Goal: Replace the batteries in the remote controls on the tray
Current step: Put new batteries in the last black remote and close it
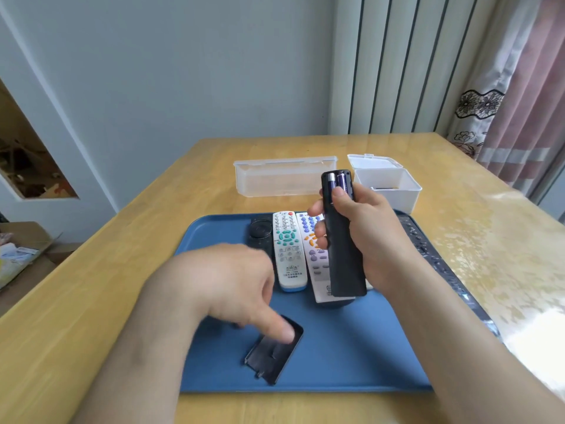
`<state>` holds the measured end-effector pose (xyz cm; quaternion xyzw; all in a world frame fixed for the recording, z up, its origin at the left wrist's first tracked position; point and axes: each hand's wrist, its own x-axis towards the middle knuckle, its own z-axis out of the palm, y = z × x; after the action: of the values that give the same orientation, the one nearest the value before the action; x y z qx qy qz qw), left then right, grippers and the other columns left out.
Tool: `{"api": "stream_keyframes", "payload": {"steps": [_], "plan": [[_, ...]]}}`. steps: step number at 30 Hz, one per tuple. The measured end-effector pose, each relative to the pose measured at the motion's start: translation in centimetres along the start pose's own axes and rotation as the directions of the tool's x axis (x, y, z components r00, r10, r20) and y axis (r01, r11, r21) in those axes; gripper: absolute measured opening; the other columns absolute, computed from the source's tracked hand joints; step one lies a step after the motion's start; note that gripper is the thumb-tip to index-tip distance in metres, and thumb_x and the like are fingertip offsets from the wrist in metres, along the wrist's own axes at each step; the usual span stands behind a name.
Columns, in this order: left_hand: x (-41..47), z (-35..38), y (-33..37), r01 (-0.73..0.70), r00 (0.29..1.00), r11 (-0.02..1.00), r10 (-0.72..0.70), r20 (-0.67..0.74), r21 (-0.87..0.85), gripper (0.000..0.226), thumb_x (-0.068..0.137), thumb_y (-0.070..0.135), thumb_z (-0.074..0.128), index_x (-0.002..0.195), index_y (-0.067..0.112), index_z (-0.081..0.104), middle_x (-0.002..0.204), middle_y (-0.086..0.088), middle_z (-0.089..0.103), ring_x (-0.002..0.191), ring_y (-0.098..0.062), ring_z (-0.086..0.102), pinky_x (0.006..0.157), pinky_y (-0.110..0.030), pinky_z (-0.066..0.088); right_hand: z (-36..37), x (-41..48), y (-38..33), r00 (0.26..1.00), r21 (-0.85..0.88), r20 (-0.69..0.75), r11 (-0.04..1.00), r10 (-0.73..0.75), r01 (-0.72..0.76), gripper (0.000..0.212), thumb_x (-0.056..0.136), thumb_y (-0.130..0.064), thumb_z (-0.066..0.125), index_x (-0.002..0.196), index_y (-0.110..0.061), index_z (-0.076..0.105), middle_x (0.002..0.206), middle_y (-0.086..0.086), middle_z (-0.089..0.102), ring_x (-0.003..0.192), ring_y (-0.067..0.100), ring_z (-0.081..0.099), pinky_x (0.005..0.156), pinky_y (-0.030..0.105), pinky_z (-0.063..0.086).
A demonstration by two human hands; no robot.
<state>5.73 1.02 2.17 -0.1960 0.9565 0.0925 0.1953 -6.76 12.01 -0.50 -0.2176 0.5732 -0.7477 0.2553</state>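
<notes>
Head view: the right hand [367, 237] is wrapped around a black remote [344, 255], held upright above the tray [351, 347] with its back open, thumb just below two batteries [336, 182] seated at the far end. The left hand [232, 283] lays one digit on the loose battery cover [275, 359] lying on the near part of the tray; whether the other fingers grasp it cannot be told. This remote seems to need only its cover back. Two white remotes [289, 249], a round-dial black remote [260, 231] and a dark remote [422, 243] at the right edge lie face up, probably still to do.
</notes>
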Motion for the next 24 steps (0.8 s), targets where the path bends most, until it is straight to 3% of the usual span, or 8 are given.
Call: {"api": "stream_keyframes", "payload": {"steps": [4, 8, 11, 14, 16, 19, 22, 24], "plan": [[1.1, 1.3, 1.7, -0.072, 0.995, 0.976, 0.056, 0.083, 0.204, 0.043, 0.068, 0.056, 0.074, 0.082, 0.016, 0.068, 0.067, 0.005, 0.072, 0.068, -0.010, 0.062, 0.061, -0.026, 0.048, -0.1, 0.1, 0.4, 0.998, 0.040, -0.007, 0.998, 0.058, -0.057, 0.019, 0.105, -0.016, 0.042, 0.104, -0.001, 0.054, 0.070, 0.008, 0.064, 0.047, 0.019, 0.052, 0.046, 0.028, 0.049], [1.3, 0.9, 0.4, -0.256, 0.961, 0.958, 0.267, 0.073, -0.125, 0.024, 0.076, 0.035, 0.075, 0.073, 0.018, 0.058, 0.057, 0.003, 0.065, 0.051, -0.007, 0.051, 0.052, -0.023, 0.040, 0.3, -0.2, 0.5, 0.984, 0.045, 0.072, 0.985, 0.164, -0.168, 0.020, 0.103, -0.017, 0.046, 0.108, 0.000, 0.056, 0.072, 0.013, 0.064, 0.047, 0.021, 0.052, 0.045, 0.028, 0.048], [1.0, -0.1, -1.3, -0.432, 0.900, 0.706, 0.303, -0.312, -0.561, 0.012, 0.074, 0.021, 0.079, 0.080, 0.022, 0.068, 0.060, 0.003, 0.065, 0.055, -0.010, 0.054, 0.057, -0.022, 0.042, 0.5, -0.2, 0.5, 0.964, 0.011, 0.087, 0.968, 0.250, -0.252, 0.024, 0.101, -0.021, 0.049, 0.110, 0.000, 0.057, 0.065, 0.013, 0.065, 0.044, 0.023, 0.053, 0.044, 0.026, 0.047], [1.6, -0.4, -2.1, -0.672, 0.730, 0.315, 0.124, -0.673, -0.670, 0.011, 0.074, 0.010, 0.076, 0.082, 0.013, 0.068, 0.067, -0.003, 0.068, 0.054, -0.015, 0.060, 0.055, -0.022, 0.049, 0.4, -0.3, 0.5, 0.932, 0.010, 0.155, 0.943, 0.327, -0.333, 0.035, 0.098, -0.036, 0.054, 0.113, -0.004, 0.059, 0.068, 0.016, 0.067, 0.050, 0.023, 0.056, 0.045, 0.026, 0.048], [2.1, -0.2, -2.4, -0.739, 0.668, 0.217, 0.115, -0.735, -0.638, 0.008, 0.080, 0.008, 0.070, 0.088, 0.008, 0.069, 0.083, -0.012, 0.072, 0.072, -0.026, 0.069, 0.069, -0.031, 0.056, 0.4, -0.4, 0.6, 0.917, -0.035, 0.242, 0.948, 0.316, -0.318, 0.038, 0.097, -0.039, 0.055, 0.112, -0.006, 0.063, 0.078, 0.018, 0.069, 0.058, 0.023, 0.057, 0.046, 0.027, 0.049], [2.5, 0.4, -2.8, -0.733, 0.675, 0.148, 0.275, -0.684, -0.664, 0.030, 0.082, 0.009, 0.066, 0.109, -0.004, 0.064, 0.106, -0.030, 0.065, 0.096, -0.048, 0.062, 0.092, -0.055, 0.050, 0.4, -0.4, 0.9, 0.942, 0.048, 0.272, 0.975, 0.197, -0.218, 0.023, 0.094, -0.023, 0.060, 0.103, -0.003, 0.065, 0.075, 0.016, 0.062, 0.057, 0.020, 0.053, 0.046, 0.027, 0.045], [2.6, 0.6, -2.2, -0.673, 0.712, 0.023, 0.292, -0.639, -0.739, 0.050, 0.081, 0.022, 0.072, 0.121, -0.004, 0.058, 0.117, -0.027, 0.060, 0.106, -0.046, 0.058, 0.099, -0.054, 0.045, 0.3, -0.1, 1.1, 0.976, 0.134, 0.181, 0.980, 0.123, -0.148, 0.011, 0.092, -0.012, 0.062, 0.098, -0.002, 0.063, 0.069, 0.011, 0.058, 0.051, 0.016, 0.052, 0.045, 0.025, 0.047], [3.0, 0.7, -1.4, -0.665, 0.739, 0.057, 0.190, -0.646, -0.745, 0.047, 0.080, 0.029, 0.074, 0.116, 0.001, 0.062, 0.111, -0.020, 0.067, 0.099, -0.037, 0.063, 0.095, -0.047, 0.049, 0.4, -0.1, 1.3, 0.987, 0.150, 0.130, 0.982, 0.097, -0.116, 0.011, 0.091, -0.009, 0.064, 0.099, -0.002, 0.063, 0.067, 0.007, 0.062, 0.050, 0.015, 0.054, 0.045, 0.024, 0.048]]}}
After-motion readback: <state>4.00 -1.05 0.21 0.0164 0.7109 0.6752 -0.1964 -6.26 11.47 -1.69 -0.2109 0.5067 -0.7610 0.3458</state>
